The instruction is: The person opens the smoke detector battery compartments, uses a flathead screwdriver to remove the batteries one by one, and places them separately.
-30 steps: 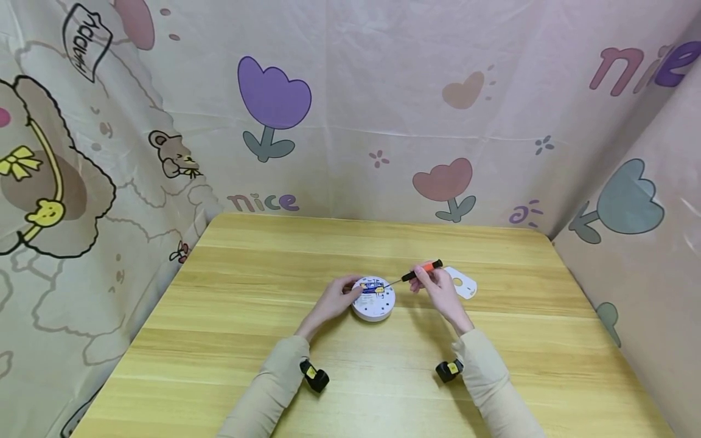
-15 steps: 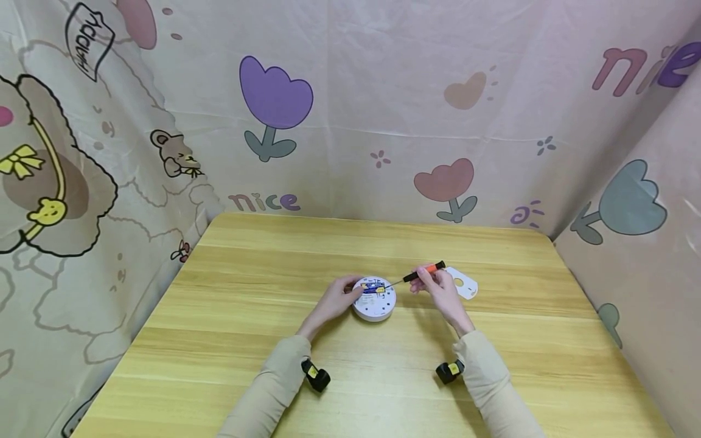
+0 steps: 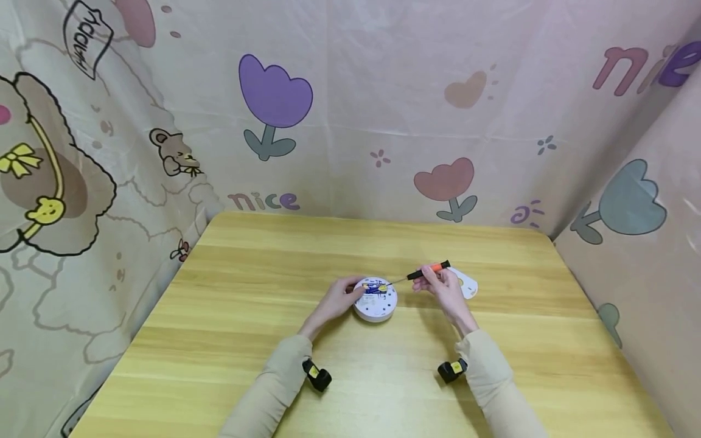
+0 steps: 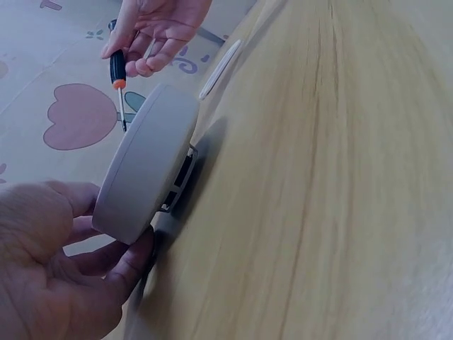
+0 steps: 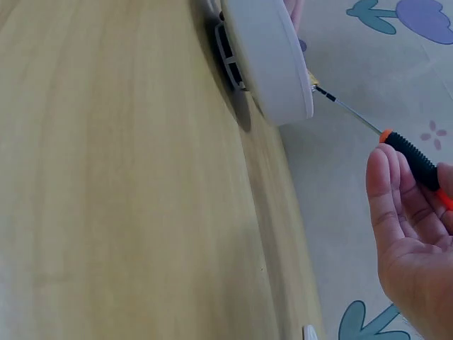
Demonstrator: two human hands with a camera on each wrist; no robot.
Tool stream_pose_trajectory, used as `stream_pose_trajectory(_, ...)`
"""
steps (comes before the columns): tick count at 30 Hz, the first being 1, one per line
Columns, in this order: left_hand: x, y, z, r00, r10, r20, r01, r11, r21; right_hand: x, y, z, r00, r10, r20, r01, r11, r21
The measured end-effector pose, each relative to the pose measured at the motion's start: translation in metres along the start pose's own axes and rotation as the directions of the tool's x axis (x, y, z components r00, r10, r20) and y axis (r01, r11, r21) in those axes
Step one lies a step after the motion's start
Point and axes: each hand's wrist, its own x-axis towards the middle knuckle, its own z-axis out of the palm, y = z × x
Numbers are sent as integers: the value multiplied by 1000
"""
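Observation:
My left hand (image 3: pixel 336 301) grips a round white device (image 3: pixel 375 311), like a smoke detector, by its left side. Fingers hold it just above the table in the left wrist view, its vented side (image 4: pixel 182 173) facing the wood. Blue and gold batteries (image 3: pixel 376 289) sit in its upper face, with my left thumb beside them. Between thumb and fingers, my right hand (image 3: pixel 445 293) holds a small black and orange screwdriver (image 5: pixel 412 158). The screwdriver's tip is at the gold end of a battery (image 5: pixel 313 80), which sticks up slightly past the rim; exact contact is too small to tell.
A flat white plate with a hole (image 3: pixel 469 287) lies on the wooden table (image 3: pixel 274 255), partly hidden behind my right hand. Printed curtains (image 3: pixel 350 121) hang behind the table and at its sides. Black wrist cameras (image 3: pixel 317 376) sit at both cuffs.
The right hand and screwdriver have shifted slightly right. The gold end of a battery shows larger and seems tilted up from the device. The left hand keeps its hold.

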Motion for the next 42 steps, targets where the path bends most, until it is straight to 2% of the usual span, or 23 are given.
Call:
stream_pose_trajectory(5,0,1,-1,1000,-25,2,25,999,-35,0,-1,0,1000,3,-9,-3,1000,0)
stream_pose_trajectory(19,-2,3,-1,1000,-16,-5,16,999,-32,-1,0,-3,999,-21,-27,22,999,27)
stream_pose_trajectory(33,-8,1,-4,999,-36,-15,36,999,15,-2,3,-5,999,-25,-43,29,995,95)
stream_pose_trajectory(38,-8,3,-3,1000,-24,9,24,998,51,-3,4,-5,999,-31,-43,34,996,80)
stream_pose_trajectory(42,-10,8,-1,999,-44,31,41,996,76,-3,5,-5,998,-26,-58,30,996,79)
